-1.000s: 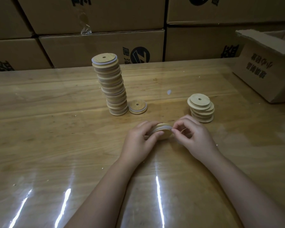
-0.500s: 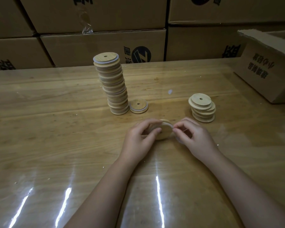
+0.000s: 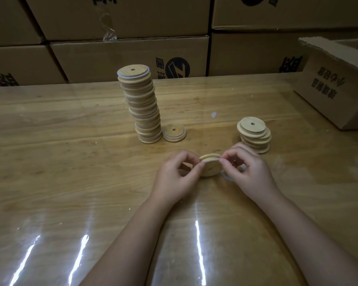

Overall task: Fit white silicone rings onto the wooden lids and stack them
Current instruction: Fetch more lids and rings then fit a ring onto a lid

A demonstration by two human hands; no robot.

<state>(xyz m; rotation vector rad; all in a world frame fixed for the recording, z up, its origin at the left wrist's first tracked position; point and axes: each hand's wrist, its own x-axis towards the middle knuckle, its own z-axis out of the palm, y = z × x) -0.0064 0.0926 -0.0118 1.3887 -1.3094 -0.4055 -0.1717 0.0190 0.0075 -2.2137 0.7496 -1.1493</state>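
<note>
1. The lid [image 3: 210, 168] is tipped up on edge, mid-near on the table [image 3: 70, 162], with its flat face toward the camera.
2. The white ring [image 3: 227, 178] loops off the lid's right side, so I'd guess it needs stretching leftward over the rim.
3. The left hand [image 3: 174, 178] pinches the lid's left edge. The right hand [image 3: 250, 172] pinches the ring at the top-right rim.
4. The tall stack [image 3: 142, 106] sits far-left, nearer the left hand. The bare lids [image 3: 254, 135] are far-right.

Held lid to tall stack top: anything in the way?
Nothing visible blocks it. Left hand and right hand pinch the lid; one loose lid lies flat by the base of the tall stack, well below its top.
</note>
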